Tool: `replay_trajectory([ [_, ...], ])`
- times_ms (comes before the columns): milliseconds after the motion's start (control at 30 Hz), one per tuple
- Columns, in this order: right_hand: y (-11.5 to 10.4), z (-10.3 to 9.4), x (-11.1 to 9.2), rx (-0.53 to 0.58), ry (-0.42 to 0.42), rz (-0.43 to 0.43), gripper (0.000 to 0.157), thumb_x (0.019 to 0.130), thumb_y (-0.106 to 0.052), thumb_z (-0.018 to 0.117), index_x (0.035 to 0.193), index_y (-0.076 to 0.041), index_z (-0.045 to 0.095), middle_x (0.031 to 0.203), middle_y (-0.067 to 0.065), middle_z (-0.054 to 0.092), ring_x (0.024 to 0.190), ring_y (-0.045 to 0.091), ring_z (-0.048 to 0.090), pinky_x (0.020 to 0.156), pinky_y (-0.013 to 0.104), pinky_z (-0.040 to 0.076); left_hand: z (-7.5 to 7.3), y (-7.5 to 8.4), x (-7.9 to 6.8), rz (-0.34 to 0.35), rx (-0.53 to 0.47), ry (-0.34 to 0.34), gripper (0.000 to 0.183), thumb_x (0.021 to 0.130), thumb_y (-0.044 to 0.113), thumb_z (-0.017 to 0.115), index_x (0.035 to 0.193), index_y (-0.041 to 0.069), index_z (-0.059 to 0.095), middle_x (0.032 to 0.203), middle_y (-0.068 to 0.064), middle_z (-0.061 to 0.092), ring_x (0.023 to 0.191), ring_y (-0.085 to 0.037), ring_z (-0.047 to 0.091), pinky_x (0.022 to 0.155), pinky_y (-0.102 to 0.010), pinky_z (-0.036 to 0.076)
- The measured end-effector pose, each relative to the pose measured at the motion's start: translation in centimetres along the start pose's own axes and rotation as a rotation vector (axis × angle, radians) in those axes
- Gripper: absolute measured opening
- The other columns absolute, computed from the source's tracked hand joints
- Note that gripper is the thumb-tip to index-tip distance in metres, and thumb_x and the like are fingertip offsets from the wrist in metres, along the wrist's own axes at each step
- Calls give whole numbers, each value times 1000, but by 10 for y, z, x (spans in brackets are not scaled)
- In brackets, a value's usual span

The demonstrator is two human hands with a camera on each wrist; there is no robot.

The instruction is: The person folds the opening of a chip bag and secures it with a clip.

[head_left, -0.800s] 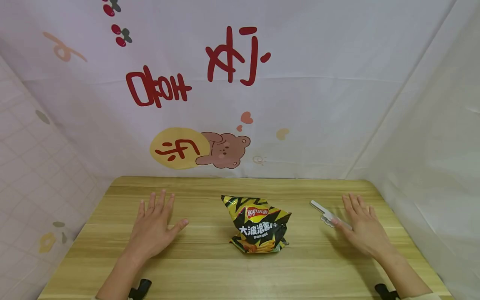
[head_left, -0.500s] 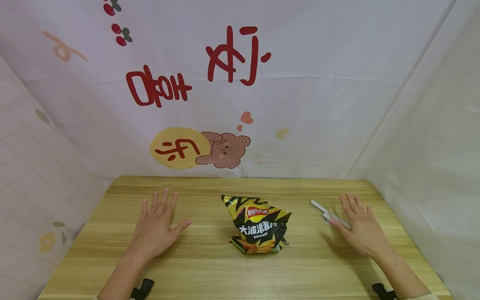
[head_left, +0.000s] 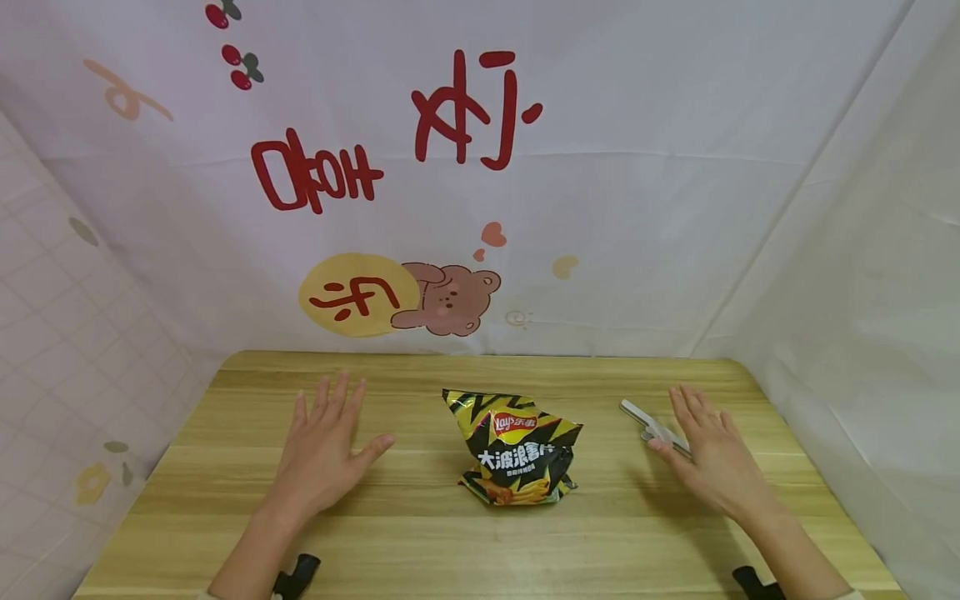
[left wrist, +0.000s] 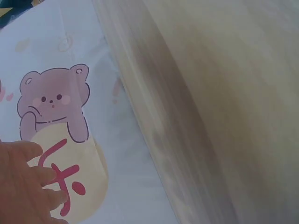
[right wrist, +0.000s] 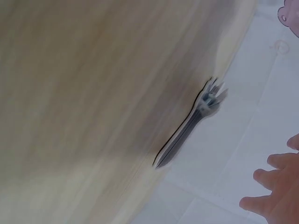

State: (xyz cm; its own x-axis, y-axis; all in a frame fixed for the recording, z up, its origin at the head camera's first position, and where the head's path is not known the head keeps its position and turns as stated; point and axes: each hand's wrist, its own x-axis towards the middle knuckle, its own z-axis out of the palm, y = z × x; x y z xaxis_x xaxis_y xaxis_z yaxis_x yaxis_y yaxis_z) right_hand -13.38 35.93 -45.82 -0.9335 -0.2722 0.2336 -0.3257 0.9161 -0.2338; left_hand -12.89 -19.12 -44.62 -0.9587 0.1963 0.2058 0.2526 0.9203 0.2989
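A black and yellow bag of Lay's potato chips (head_left: 517, 454) stands mid-table, its top corner folded over to one side. My left hand (head_left: 324, 458) is left of the bag, fingers spread and apart from it; its fingers also show in the left wrist view. To the right of the bag lies a slim white and grey bag clip (head_left: 645, 422) with a scalloped tab. My right hand (head_left: 712, 462) hovers beside the clip with straight fingers, its thumb overlapping the clip's near end in the head view. Neither hand holds anything.
The wood-grain table (head_left: 420, 550) has rounded far corners. Behind it hangs a white cloth (head_left: 637, 208) printed with a bear and red characters, and more cloth closes off both sides. A black wrist mount (head_left: 298, 575) shows below the left forearm.
Both hands have drifted inward toward the chip bag, the left one to the right and the right one to the left. The bag and the clip have stayed put.
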Motion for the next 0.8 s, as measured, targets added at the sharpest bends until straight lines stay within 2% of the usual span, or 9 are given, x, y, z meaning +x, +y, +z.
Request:
replay_trajectory([
  [200, -10, 0, 2, 9, 20, -10, 88, 105, -44, 62, 167, -4, 15, 166, 30, 25, 148, 54, 29, 122, 68, 13, 1, 8, 4, 30, -6, 27, 93, 100, 61, 59, 164, 2, 28, 171, -25, 17, 157, -49, 10, 124, -62, -9],
  [300, -15, 0, 3, 18, 35, -23, 87, 104, -43, 64, 167, -4, 18, 165, 31, 28, 145, 55, 35, 122, 66, 17, 1, 12, 6, 38, -10, 38, 93, 100, 63, 58, 164, 2, 29, 170, -25, 19, 157, -49, 12, 124, -63, -7],
  [433, -21, 0, 3, 29, 59, -41, 86, 103, -41, 66, 166, -3, 22, 163, 31, 32, 142, 55, 39, 122, 62, 22, 0, 17, 7, 46, -16, 60, 94, 100, 67, 55, 163, 2, 30, 171, -24, 19, 157, -48, 14, 124, -66, -2],
  [567, -28, 1, 3, 49, 69, -34, 86, 102, -40, 68, 166, -5, 22, 164, 29, 33, 140, 56, 41, 114, 67, 32, 0, 22, 8, 58, -21, 87, 92, 99, 65, 58, 163, 3, 33, 171, -22, 22, 156, -47, 18, 124, -67, 4],
  [667, -33, 1, 3, 68, 73, -28, 87, 102, -40, 69, 167, -7, 21, 163, 29, 34, 138, 58, 43, 106, 71, 37, -1, 26, 9, 63, -33, 98, 90, 99, 63, 59, 162, 4, 34, 170, -21, 24, 156, -47, 19, 125, -65, 3],
  [800, -39, 2, 3, 87, 81, -33, 87, 101, -38, 70, 167, -8, 21, 162, 30, 36, 137, 58, 44, 104, 72, 39, -1, 31, 11, 72, -50, 111, 89, 99, 62, 61, 162, 4, 35, 170, -21, 25, 156, -46, 21, 125, -63, 3],
])
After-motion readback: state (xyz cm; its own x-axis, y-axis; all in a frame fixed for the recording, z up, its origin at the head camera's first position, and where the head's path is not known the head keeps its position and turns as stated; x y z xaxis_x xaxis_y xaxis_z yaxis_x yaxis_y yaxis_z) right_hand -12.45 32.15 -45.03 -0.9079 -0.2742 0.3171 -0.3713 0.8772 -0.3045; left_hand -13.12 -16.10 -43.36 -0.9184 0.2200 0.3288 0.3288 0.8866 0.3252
